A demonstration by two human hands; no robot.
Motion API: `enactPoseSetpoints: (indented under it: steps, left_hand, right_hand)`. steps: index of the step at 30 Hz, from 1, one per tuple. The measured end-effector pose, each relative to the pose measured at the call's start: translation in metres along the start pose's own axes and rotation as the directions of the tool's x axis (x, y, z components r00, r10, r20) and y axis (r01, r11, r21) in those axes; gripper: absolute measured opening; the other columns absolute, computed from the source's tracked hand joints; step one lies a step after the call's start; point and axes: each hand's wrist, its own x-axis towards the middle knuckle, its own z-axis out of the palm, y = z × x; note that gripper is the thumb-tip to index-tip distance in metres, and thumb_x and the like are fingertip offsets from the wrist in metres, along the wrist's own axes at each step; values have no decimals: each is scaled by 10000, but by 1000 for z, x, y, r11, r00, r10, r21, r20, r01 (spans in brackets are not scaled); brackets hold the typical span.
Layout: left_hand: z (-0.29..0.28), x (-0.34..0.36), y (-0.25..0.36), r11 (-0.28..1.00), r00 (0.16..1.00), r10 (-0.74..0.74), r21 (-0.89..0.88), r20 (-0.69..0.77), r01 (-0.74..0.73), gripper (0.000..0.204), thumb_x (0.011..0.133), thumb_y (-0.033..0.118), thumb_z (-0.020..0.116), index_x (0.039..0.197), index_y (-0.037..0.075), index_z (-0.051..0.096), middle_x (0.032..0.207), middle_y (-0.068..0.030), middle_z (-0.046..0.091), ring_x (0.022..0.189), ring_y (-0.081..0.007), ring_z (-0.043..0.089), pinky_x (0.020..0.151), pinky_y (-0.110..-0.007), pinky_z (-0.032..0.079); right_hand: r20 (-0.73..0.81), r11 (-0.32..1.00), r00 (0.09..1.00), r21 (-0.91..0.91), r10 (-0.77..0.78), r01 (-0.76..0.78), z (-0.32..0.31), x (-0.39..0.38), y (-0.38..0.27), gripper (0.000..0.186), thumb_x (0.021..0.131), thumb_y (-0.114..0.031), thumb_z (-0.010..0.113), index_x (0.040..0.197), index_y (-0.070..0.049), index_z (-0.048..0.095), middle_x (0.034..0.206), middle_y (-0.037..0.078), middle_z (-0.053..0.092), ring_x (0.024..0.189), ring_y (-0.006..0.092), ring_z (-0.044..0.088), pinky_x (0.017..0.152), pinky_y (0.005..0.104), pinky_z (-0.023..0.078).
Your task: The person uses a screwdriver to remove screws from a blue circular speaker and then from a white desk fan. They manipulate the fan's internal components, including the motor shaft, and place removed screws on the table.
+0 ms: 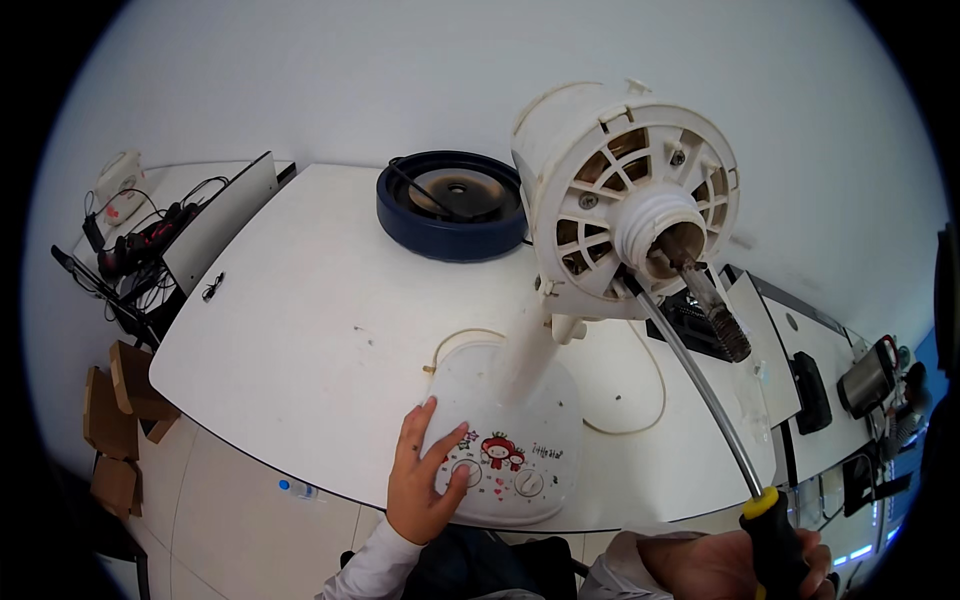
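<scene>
A white electric fan without its grille or blades stands at the table's near edge. Its round motor housing [560,130] faces me, and a grimy shaft [735,340] sticks out of the threaded collar. With spread fingers my left hand [425,490] rests on the left side of the fan's base [540,440], by a round knob and red cartoon figures. My right hand [700,560], at the lower right, is closed around the black-and-yellow handle of a screwdriver [715,405]. The screwdriver's long blade slants up to the housing's lower slots beside the collar; its very tip is hidden.
Behind the fan, a round dark-blue appliance [450,238] sits on the white table [290,330]. A pale cord loops around the base. Cables and a white device [122,190] lie at far left, above cardboard boxes [108,430]. A bottle [297,489] is on the floor.
</scene>
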Motion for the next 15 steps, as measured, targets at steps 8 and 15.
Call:
enactPoseSetpoints:
  steps: [8, 15]
  left_hand:
    - [1, 0, -1, 1000, 1000, -13, -8, 12, 13, 396, 804, 166, 621, 1189, 76, 604, 1447, -208, 318, 1310, -446, 306, 1056, -487, 290]
    - [0, 1, 3, 1000, 1000, -22, -2, 17, 22, 386, 805, 154, 602, 1179, 58, 608, 1440, -217, 325, 1312, -440, 309, 1060, -482, 284]
  right_hand:
    - [10, 1000, 1000, -31, 4, -4, -1, 0, -4, 372, 947, -258, 504, 1307, -201, 428, 1280, -80, 450, 1175, 174, 453, 954, 369, 397]
    - [37, 998, 999, -61, 27, -25, -5, 3, -14, 353, 952, -257, 498, 1295, -194, 441, 1270, -73, 460, 1165, 170, 453, 963, 364, 386]
